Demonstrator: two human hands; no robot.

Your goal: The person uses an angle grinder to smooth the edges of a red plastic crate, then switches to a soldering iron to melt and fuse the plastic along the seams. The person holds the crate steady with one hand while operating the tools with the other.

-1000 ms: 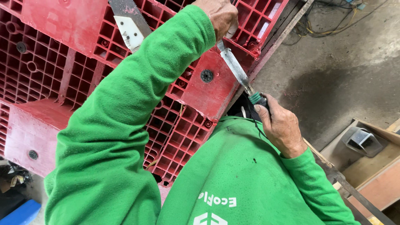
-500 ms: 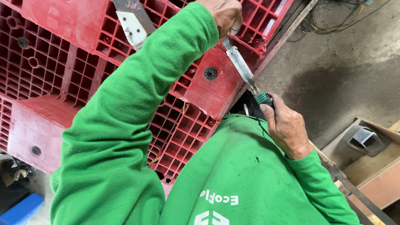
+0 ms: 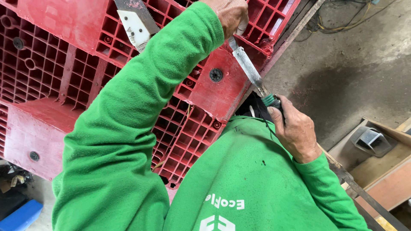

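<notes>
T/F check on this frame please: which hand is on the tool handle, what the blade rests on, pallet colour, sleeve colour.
1. The right hand grips the green-and-black handle of the flat-bladed tool. True.
2. The left hand is on the blade end, up against the pallet. True.
3. The pallet is blue. False: it is red, with a ribbed grid.
4. The sleeves are grey. False: they are green.
5. A saw blade lies on the concrete floor. False: it is against the pallet, at the top.
</notes>
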